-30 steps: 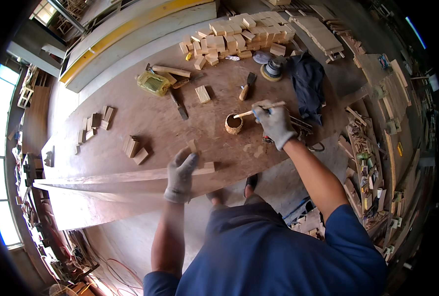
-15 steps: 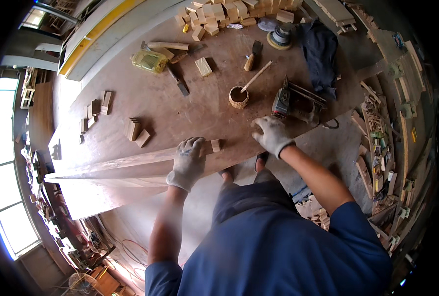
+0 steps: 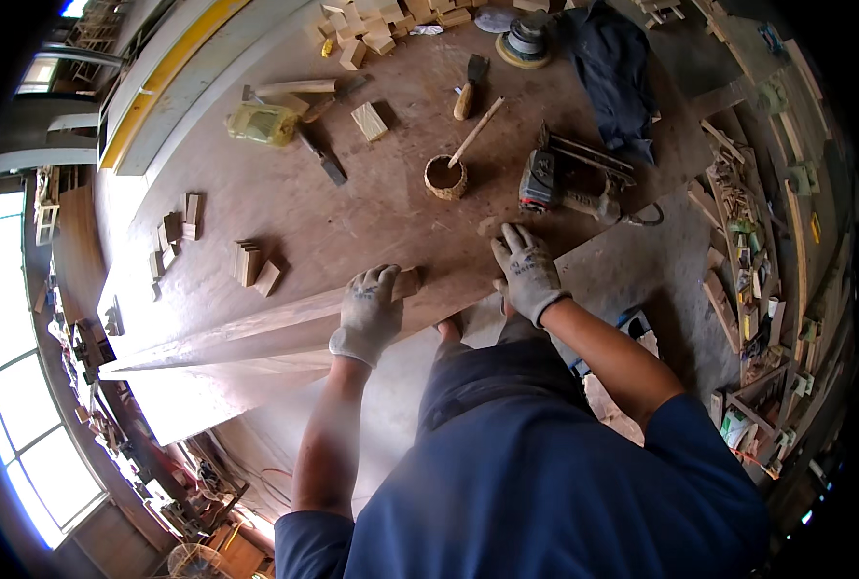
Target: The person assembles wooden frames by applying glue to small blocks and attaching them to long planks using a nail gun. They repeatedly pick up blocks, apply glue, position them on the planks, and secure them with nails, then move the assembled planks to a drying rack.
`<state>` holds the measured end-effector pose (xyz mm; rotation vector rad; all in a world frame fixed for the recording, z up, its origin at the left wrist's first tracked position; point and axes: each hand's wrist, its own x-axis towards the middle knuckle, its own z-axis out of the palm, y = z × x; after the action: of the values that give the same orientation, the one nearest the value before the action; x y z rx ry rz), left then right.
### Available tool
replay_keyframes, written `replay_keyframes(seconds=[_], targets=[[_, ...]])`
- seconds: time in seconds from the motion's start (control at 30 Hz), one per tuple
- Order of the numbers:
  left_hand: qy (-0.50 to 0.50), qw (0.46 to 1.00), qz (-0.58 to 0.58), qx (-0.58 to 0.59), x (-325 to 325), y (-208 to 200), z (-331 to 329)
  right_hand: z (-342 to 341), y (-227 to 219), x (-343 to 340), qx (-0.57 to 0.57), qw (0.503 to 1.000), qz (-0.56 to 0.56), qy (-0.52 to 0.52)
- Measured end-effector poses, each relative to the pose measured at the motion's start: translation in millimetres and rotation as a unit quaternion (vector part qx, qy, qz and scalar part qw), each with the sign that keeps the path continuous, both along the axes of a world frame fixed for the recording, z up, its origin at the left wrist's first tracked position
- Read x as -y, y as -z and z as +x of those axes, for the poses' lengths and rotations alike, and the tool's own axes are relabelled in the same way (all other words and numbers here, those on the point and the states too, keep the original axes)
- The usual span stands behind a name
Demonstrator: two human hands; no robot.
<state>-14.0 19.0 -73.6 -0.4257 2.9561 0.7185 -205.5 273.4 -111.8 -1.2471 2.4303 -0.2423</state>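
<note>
Nearby, yellow bottle (image 3: 262, 123) beyond left hand (image 3: 370, 311)

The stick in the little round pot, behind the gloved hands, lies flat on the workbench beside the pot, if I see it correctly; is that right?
Not quite. In the head view the stick does not lie flat beside the pot: its lower end stands inside the pot and it leans up and away to the right. The pot does sit on the workbench behind the gloved left hand and right hand.
</note>
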Motion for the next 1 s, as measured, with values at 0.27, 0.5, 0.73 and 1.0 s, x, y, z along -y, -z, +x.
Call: replay_keyframes(seconds=[0.27,0.5,0.73,1.0], targets=[[-0.002,1.000,0.006,-0.001,0,6,0,1,1,1,-0.009,1.000,0.019,-0.001],[-0.006,1.000,0.013,0.014,-1,-1,0,0,-3,3,-0.008,1.000,0.028,-0.003],[0.011,0.999,-0.042,0.030,-6,-5,-9,1,-8,3,-0.025,0.999,0.025,-0.009],[0.010,0.999,-0.045,0.006,-6,10,-12,2,-2,2,-0.024,1.000,0.009,-0.001]])
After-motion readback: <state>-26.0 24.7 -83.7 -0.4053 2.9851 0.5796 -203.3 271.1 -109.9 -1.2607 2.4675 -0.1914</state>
